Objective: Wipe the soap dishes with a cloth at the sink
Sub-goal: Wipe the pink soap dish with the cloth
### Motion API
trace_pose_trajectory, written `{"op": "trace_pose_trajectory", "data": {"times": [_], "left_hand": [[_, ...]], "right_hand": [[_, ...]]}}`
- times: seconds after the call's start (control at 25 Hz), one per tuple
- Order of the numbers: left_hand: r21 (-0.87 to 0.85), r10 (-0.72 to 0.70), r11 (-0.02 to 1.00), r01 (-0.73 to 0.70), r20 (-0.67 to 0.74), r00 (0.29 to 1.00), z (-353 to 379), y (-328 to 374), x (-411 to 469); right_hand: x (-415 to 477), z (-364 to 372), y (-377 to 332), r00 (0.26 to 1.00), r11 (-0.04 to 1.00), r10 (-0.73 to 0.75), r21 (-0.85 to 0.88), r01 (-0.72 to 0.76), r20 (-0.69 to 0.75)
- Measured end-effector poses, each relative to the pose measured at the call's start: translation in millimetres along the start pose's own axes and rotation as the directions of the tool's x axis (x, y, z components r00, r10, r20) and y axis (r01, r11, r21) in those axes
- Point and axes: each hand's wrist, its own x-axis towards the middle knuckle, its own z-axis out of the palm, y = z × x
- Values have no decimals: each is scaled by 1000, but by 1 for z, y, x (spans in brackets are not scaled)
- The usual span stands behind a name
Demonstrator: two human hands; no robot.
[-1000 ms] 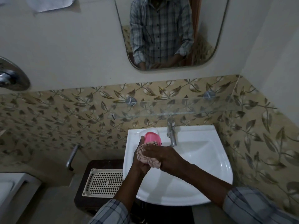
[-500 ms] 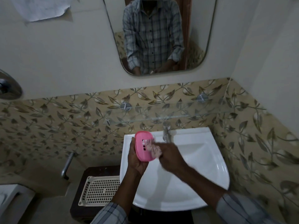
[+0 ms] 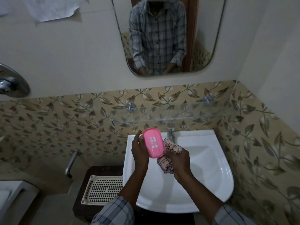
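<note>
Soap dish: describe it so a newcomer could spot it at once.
Start at the white sink below the mirror. Over its back left corner, the left hand holds the soap dish. Bright pink, oval, with small square holes, unlike the pale patterned cloth beside it.

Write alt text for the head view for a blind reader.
The left hand holds a pink soap dish above a white sink, while the right hand grips a bunched patterned cloth beside it. A tap and a wall mirror are behind.

Grey-and-white checked shirt (image 3: 158, 38) with dark buttons, long sleeves (image 3: 114, 211) pushed back off bare forearms.
</note>
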Motion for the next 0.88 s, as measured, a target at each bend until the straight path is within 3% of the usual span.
{"op": "trace_pose_trajectory", "data": {"times": [0.04, 0.08, 0.2, 0.24, 0.36, 0.44, 0.6, 0.64, 0.68, 0.76, 0.8, 0.88], "left_hand": [[149, 80, 986, -75, -30, 996, 2, 5, 0], [260, 63, 964, -62, 4, 998, 5, 9, 1], [379, -315, 892, 247, 129, 940, 13, 18, 2], [368, -365, 882, 295, 136, 921, 14, 20, 1], [213, -371, 918, 334, 162, 914, 16, 15, 4], [25, -420, 903, 430, 269, 867, 15, 13, 1], [-327, -451, 704, 631, 482, 752, -5, 17, 14], [-340, -449, 674, 656, 516, 729, -11, 18, 18], [-312, -451, 667, 676, 553, 700, -15, 18, 21], [-258, -457, 637, 726, 632, 626, -16, 21, 22], [-272, -445, 594, 757, 672, 592, -15, 24, 20], [-321, -416, 510, 798, 721, 555, -12, 28, 18]], "right_hand": [[1, 1, -1, 998, 996, -50, -70, 47, -40], [1, 3, -1, 992, 985, -111, -139, 103, -58], [-10, 7, -4, 943, 894, -332, -321, 312, -9], [-12, 7, -4, 922, 863, -386, -348, 367, 14], [-19, 5, -5, 904, 842, -420, -337, 420, 76], [-20, 4, -7, 913, 868, -380, -282, 408, 152], [-7, -2, -23, 984, 986, -163, 32, 161, 75], [2, -6, -31, 990, 988, -131, 84, 127, 47], [11, -10, -40, 983, 984, -178, 25, 177, 39], [17, -11, -54, 897, 877, -420, -193, 440, 134], [13, -6, -56, 807, 772, -537, -244, 587, 244], [-1, 3, -43, 589, 533, -628, -270, 802, 509]]}}
